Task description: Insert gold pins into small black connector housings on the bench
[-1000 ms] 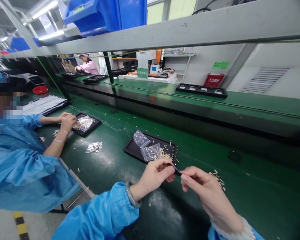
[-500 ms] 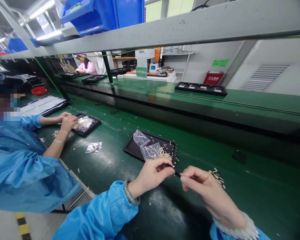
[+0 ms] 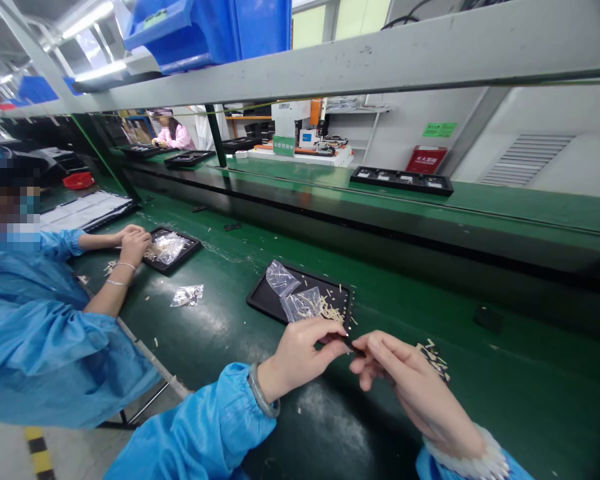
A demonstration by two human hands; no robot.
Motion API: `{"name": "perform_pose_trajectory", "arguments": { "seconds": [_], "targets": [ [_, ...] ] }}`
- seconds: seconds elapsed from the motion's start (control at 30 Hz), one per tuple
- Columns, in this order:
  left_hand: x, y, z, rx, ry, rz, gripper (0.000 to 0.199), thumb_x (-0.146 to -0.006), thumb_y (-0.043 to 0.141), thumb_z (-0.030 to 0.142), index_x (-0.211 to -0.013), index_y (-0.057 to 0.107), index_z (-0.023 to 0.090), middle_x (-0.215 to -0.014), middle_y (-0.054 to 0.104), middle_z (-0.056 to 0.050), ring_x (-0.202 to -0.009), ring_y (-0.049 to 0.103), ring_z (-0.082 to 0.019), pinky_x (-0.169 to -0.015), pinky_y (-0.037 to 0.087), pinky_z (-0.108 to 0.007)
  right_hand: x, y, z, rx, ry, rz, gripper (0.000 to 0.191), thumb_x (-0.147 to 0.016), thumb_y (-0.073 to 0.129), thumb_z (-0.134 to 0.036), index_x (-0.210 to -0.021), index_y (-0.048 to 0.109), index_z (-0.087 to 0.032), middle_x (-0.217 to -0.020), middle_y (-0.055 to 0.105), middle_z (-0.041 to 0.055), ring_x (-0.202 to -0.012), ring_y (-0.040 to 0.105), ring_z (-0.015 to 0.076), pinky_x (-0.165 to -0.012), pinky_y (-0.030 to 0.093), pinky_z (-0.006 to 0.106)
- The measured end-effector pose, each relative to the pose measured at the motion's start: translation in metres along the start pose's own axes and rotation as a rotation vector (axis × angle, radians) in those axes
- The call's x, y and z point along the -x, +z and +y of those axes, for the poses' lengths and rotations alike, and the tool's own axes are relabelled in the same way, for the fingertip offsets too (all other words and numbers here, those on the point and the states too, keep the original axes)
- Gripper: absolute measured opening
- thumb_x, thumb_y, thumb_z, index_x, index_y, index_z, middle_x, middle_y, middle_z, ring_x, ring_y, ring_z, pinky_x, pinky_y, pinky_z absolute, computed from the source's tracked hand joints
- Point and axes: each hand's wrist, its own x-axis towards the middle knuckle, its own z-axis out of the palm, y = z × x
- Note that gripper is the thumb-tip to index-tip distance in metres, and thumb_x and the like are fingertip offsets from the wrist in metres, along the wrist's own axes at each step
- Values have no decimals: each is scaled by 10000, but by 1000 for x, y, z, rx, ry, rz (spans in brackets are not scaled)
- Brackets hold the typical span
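Note:
Between my two hands is a small, thin black part (image 3: 351, 345), mostly covered by fingers, so its exact kind is hidden. My left hand (image 3: 300, 350) pinches its left end between thumb and fingers. At the other end, the fingertips of my right hand (image 3: 413, 377) are closed on it. Just beyond my left hand lies a black tray (image 3: 265, 301) with clear plastic bags (image 3: 303, 303) and loose small pale strips (image 3: 333, 310) at its right side. Another pile of pale strips and dark bits (image 3: 433, 360) sits on the green table, partly behind my right hand.
At the left, a co-worker in a blue sleeve (image 3: 97, 250) handles pale pieces over another black tray (image 3: 183, 257). A small clear bag (image 3: 187, 295) lies between us. Flat black pieces (image 3: 489, 319) rest farther back. A raised green shelf (image 3: 530, 207) holds a partitioned black tray (image 3: 401, 181).
My right-hand fingers have shifted slightly left and curled closer to my left hand, covering more of the black part. My left hand has hardly moved.

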Motion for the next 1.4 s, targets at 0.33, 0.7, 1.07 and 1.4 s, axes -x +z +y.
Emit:
{"name": "perform_pose_trajectory", "arguments": {
  "seconds": [0.33,0.7,1.07,1.4],
  "targets": [
    [1,6,-11,-294,85,-124,411,-860,499,251,-1260,424,192,-1138,612,-57,-988,594,-166,-866,494,-310,-69,-81,22,255,-242,518,506,-813,433,-544,-1113,554,-155,-813,653,70,-613,582,128,-514,451,231],
    [5,12,-8,-317,180,-243,198,-889,441,243,-1012,589,192,-986,664,-21,-900,619,-143,-781,508,-270,-15,-116,56,529,-94,478,358,-736,546,-482,-898,658,-184,-663,661,29,-524,588,156,-503,457,260],
    [10,22,-12,-265,194,-309,182,-891,433,208,-964,600,199,-921,672,-10,-826,622,-139,-735,490,-266,14,-140,78,1150,-151,443,215,-840,451,-344,-848,649,-259,-901,688,23,-843,632,218,-745,482,342],
    [11,24,-10,-285,201,-349,206,-897,420,221,-967,611,195,-902,668,-22,-818,621,-144,-718,489,-264,-1,-111,76,1386,-325,364,248,-880,445,-318,-1002,639,-222,-956,635,62,-920,557,221,-795,446,356]
  ]
}}
